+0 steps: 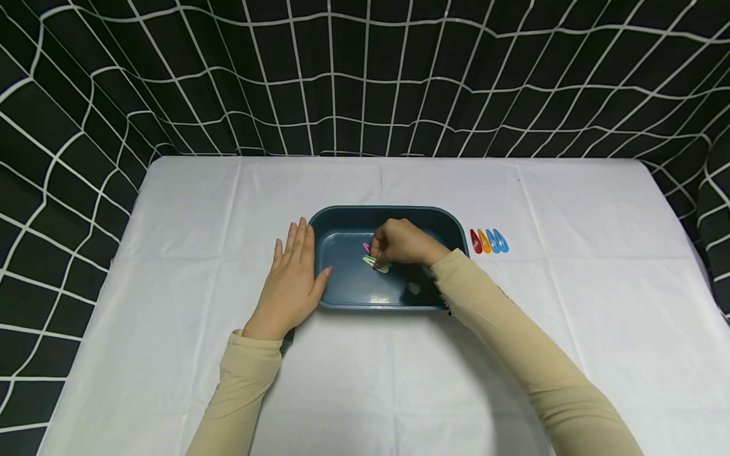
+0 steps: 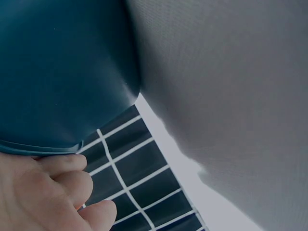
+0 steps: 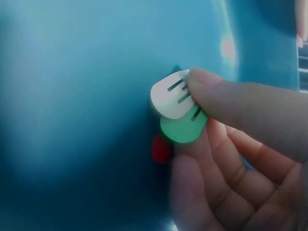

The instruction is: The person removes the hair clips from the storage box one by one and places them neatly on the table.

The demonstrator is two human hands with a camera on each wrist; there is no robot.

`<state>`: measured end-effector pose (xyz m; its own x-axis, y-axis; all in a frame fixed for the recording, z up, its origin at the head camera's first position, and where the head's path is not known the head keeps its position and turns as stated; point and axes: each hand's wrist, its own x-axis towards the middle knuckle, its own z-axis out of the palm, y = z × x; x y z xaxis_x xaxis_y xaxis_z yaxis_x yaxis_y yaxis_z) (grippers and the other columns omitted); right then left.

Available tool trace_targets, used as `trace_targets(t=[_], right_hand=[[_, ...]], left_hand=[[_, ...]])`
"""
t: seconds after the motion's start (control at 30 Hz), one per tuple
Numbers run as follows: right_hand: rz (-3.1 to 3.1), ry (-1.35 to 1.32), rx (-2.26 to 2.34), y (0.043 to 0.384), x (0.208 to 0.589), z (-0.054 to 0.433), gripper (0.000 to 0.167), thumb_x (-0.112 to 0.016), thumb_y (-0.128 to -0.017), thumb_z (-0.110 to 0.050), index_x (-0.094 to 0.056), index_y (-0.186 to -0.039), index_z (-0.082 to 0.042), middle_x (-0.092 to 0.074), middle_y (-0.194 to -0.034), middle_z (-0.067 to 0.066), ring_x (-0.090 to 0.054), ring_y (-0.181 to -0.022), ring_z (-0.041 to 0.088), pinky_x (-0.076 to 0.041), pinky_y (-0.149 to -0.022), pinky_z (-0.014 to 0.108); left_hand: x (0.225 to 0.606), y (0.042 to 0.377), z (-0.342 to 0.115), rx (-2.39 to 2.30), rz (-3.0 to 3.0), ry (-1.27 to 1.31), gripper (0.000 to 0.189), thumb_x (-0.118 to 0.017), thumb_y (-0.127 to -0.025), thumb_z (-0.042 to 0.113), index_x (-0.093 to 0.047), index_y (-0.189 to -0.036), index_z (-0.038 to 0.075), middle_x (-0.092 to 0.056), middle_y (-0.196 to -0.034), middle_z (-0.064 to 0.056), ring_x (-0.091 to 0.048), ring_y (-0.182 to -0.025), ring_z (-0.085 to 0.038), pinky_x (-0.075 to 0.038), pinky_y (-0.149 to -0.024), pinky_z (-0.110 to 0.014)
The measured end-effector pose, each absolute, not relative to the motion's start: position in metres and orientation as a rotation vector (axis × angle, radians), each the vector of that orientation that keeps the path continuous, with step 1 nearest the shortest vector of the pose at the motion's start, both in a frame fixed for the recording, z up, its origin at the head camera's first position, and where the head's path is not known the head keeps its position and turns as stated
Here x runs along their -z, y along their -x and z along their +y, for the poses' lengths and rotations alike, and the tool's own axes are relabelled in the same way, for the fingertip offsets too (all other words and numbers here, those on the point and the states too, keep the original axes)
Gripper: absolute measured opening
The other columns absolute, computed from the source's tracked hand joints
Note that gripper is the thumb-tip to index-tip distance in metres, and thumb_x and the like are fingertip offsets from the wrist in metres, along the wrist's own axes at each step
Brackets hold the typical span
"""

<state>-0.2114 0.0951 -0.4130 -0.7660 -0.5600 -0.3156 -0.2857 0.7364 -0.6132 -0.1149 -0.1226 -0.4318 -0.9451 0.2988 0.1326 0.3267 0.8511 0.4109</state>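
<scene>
A dark blue tray (image 1: 348, 294) lies on the white cloth. My left hand (image 1: 288, 282) rests against its left rim, fingers straight and thumb over the edge; the left wrist view shows the fingers (image 2: 72, 185) along the outer wall. Inside the tray, my right hand (image 1: 406, 242) pinches a white snap hair clip (image 3: 171, 96) and a green hair clip (image 3: 183, 129) between thumb and fingers. The two overlap. Beside them a pink hair clip (image 1: 366, 247) shows partly in the head view; the right wrist view has a red-looking clip end (image 3: 161, 149) by the fingertips.
Right of the tray, a row of hair clips lies on the cloth: a red clip (image 1: 476, 241), orange clips (image 1: 485, 240) and blue clips (image 1: 500, 240). A black curtain with a white grid (image 1: 365, 76) hangs behind the table.
</scene>
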Motion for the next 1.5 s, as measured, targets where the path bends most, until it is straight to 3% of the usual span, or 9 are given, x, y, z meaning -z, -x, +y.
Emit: trace_targets(t=[0.4, 1.0, 1.5], right_hand=[[2.384, 0.516, 0.824, 0.213, 0.411, 0.098, 0.008, -0.071, -0.074, 0.003, -0.071, -0.081, -0.002, -0.067, -0.074, 0.005, -0.056, -0.066, 0.013, -0.047, -0.062, 0.026], [2.298, 0.480, 0.990, 0.215, 0.406, 0.104, 0.010, -0.065, -0.077, 0.008, -0.070, -0.085, 0.004, -0.066, -0.071, 0.004, -0.057, -0.062, 0.011, -0.049, -0.060, 0.026], [2.244, 0.416, 1.146, 0.216, 0.405, 0.108, 0.008, -0.063, -0.080, 0.008, -0.067, -0.088, 0.007, -0.065, -0.072, 0.006, -0.060, -0.064, 0.013, -0.052, -0.067, 0.035]], left_hand=[[0.432, 0.115, -0.123, 0.678, -2.971, 0.502, 0.071, -0.046, -0.098, 0.030, -0.013, -0.146, -0.011, -0.004, -0.155, -0.022, 0.006, -0.143, -0.026, -0.002, -0.112, -0.049], [0.433, 0.115, -0.123, 0.668, -2.964, 0.508, 0.071, -0.046, -0.098, 0.030, -0.013, -0.146, -0.011, -0.004, -0.154, -0.023, 0.005, -0.143, -0.027, -0.003, -0.112, -0.050], [0.431, 0.115, -0.122, 0.670, -2.969, 0.501, 0.071, -0.046, -0.098, 0.030, -0.013, -0.146, -0.011, -0.004, -0.154, -0.022, 0.003, -0.143, -0.029, -0.003, -0.112, -0.050]])
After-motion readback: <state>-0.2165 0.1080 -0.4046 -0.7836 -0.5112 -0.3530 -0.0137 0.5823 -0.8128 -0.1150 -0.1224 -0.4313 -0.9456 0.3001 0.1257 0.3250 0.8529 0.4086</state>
